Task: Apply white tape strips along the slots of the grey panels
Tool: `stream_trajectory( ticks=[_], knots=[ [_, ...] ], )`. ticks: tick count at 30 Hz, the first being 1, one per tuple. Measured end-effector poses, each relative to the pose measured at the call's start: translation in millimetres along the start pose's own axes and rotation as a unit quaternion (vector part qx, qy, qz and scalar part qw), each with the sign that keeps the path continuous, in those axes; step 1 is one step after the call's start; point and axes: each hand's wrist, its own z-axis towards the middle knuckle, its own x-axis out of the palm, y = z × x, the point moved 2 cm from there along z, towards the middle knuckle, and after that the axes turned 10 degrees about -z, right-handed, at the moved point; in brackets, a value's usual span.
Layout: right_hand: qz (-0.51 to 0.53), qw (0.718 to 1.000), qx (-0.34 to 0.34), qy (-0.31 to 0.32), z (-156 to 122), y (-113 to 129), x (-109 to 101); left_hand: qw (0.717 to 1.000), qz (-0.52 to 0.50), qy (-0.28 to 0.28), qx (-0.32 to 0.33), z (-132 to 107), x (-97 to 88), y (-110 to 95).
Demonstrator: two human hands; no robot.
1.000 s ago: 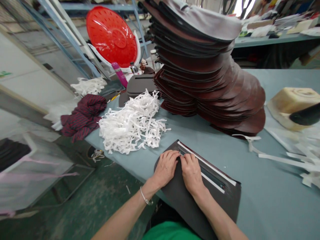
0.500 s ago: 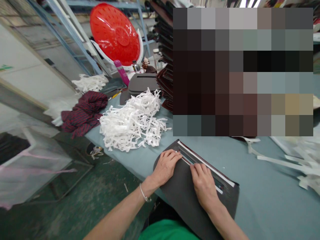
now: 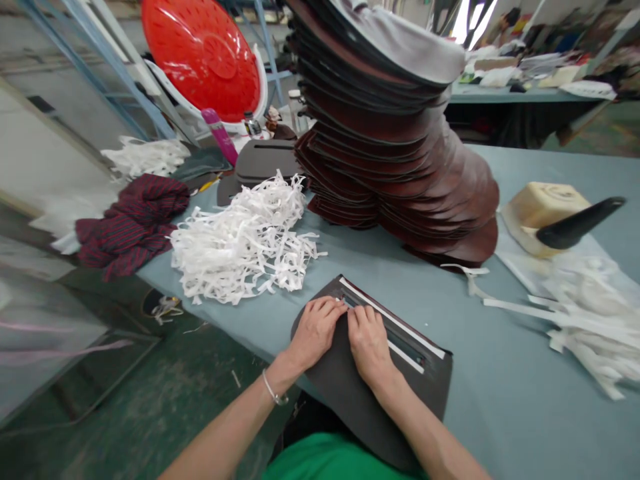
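Dark panel [image 3: 345, 397] is lying on the desk [image 3: 505, 380], at six o'clock from the brown stack [image 3: 400, 180]. Left hand [image 3: 315, 331] and right hand [image 3: 369, 343], fingers part-curled, are touching its ten-o'clock end; grip is not showing clearly.

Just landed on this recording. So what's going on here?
A person has both bare hands on a dark grey, round-edged flat panel on a blue-grey table. The left hand and right hand are close together, fingers near one end of the lower of two white strips on it. Beyond stand a tall stack of dark brown sheets and a white ribbon heap.
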Motion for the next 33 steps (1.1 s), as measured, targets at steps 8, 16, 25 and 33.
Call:
stream_trajectory(
  ticks=[8,16,25,33],
  knots=[
    [-0.009,0.998,-0.055,-0.033,-101,-66,-23,1.000,0.018,-0.007,0.015,0,4.0,2],
    [0.036,0.997,-0.057,-0.045,-129,-86,-30,1.000,0.023,0.010,0.009,0,4.4,3],
    [0.056,0.998,0.016,-0.025,-87,-67,-17,0.997,0.044,0.051,0.040,-4,14.5,-37],
    [0.018,0.999,-0.002,-0.037,-67,-38,-7,0.998,0.053,0.041,-0.003,-11,18.6,-52]
  ],
)
